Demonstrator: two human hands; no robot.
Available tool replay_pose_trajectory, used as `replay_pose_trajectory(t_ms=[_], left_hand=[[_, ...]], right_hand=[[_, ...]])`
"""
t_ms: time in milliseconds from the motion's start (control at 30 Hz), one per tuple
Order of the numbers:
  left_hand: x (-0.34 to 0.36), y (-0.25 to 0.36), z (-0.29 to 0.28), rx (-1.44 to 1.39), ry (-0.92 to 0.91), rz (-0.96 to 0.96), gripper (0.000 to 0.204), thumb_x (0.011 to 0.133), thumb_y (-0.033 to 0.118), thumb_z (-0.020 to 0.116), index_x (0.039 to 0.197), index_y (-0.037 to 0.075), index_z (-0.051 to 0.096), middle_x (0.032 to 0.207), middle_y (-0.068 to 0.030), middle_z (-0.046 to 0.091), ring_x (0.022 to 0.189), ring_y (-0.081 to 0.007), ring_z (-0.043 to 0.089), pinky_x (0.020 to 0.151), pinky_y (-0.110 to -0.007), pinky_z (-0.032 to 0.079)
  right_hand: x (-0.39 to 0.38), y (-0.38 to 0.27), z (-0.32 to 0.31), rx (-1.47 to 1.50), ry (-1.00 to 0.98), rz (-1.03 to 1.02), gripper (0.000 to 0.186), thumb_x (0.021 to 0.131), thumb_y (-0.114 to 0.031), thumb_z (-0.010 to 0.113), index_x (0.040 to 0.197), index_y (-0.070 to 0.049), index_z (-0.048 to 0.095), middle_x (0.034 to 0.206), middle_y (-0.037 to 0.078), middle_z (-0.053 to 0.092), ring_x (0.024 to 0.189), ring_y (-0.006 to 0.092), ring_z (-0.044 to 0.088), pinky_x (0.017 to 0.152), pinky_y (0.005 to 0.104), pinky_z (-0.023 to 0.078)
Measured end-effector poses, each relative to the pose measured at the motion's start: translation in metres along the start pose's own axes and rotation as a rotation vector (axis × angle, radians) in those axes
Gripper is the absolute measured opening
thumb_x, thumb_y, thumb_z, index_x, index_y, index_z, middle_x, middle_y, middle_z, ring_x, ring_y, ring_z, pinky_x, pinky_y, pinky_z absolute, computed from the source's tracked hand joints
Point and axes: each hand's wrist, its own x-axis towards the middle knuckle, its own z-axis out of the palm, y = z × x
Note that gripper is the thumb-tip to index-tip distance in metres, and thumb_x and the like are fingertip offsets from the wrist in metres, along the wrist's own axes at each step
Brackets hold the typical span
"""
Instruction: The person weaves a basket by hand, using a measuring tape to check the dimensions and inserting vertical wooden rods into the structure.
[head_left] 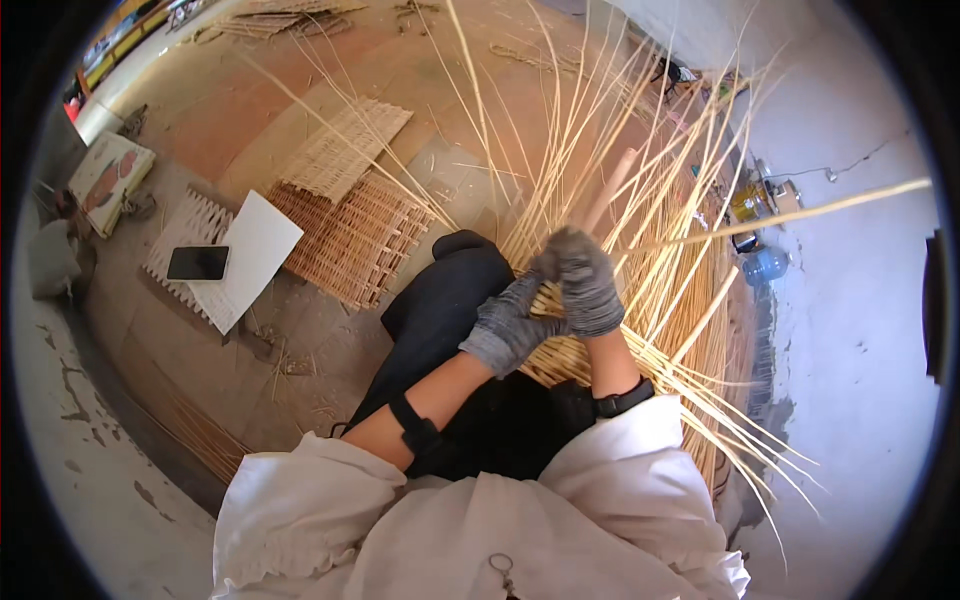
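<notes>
Weaving cane strands (640, 200) at frame centre-right, both gloved hands, left hand (512, 325) and right hand (585, 280), grip closed on a strand over the woven base (560, 360); best kept taut, bends tight.

Woven cane piece (565, 355): pale yellow, tight horizontal weave, lay directly beneath both gloved hands, resting across the lap. Long loose cane stakes (640, 180) rose from its edge, fanning up and away beyond the hands, thin, straw-coloured, mostly straight, some bowed. More stakes splayed to the right of the right hand (585, 280) and trailed down past the wrist. One thicker strand (800, 212) ran from just beside the right hand out to the far right, nearly level. The left hand (510, 325) lay against the woven edge.
</notes>
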Motion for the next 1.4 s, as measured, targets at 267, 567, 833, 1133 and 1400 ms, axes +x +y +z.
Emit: replay_pose_trajectory(t_ms=[267,567,833,1133,1400], left_hand=[[-0.013,-0.008,-0.011,0.023,0.093,-0.076,0.036,0.084,0.021,0.058,0.116,0.005,0.054,0.107,-0.0177,0.059,0.102,-0.0312,0.055,0.09,-0.03,0.043],[0.03,0.043,-0.059,-0.236,0.053,-0.288,0.057,0.074,0.023,0.075,0.121,-0.001,0.054,0.116,-0.0128,0.059,0.101,-0.0184,0.056,0.089,-0.026,0.043],[0.05,0.033,-0.018,0.048,0.018,-0.397,0.054,0.072,0.022,0.076,0.116,-0.001,0.055,0.098,-0.0136,0.065,0.088,-0.0222,0.06,0.08,-0.031,0.047],[0.04,0.061,-0.014,0.314,0.206,-0.306,0.036,0.069,0.025,0.075,0.097,0.006,0.064,0.085,-0.0151,0.064,0.082,-0.0282,0.062,0.076,-0.034,0.047],[0.044,0.129,0.048,0.805,0.366,0.158,0.034,0.087,0.028,0.056,0.104,-0.001,0.059,0.101,-0.0213,0.062,0.095,-0.037,0.061,0.085,-0.044,0.048]], right_hand=[[-0.03,-0.001,0.06,-0.159,0.18,-0.051,0.023,0.087,-0.019,0.051,0.098,0.0,0.06,0.082,0.017,0.062,0.078,0.0318,0.061,0.072,0.0365,0.048],[-0.039,0.057,-0.04,1.253,0.346,0.07,0.043,0.094,-0.037,0.043,0.057,-0.015,0.037,0.045,-0.001,0.027,0.038,0.0134,0.028,0.037,0.0284,0.024],[0.031,0.087,-0.08,0.09,0.277,-0.026,0.035,0.082,-0.013,0.06,0.112,0.0,0.049,0.081,0.01,0.057,0.066,0.0243,0.058,0.083,0.0396,0.049],[-0.05,0.048,-0.078,0.791,0.866,0.587,0.024,0.093,-0.021,0.049,0.106,-0.002,0.053,0.054,0.003,0.051,0.036,0.012,0.044,0.04,0.0316,0.051],[-0.072,0.078,-0.075,0.974,0.83,0.322,0.021,0.094,-0.017,0.048,0.102,0.002,0.054,0.059,0.007,0.055,0.04,0.0137,0.047,0.044,0.0305,0.048]])
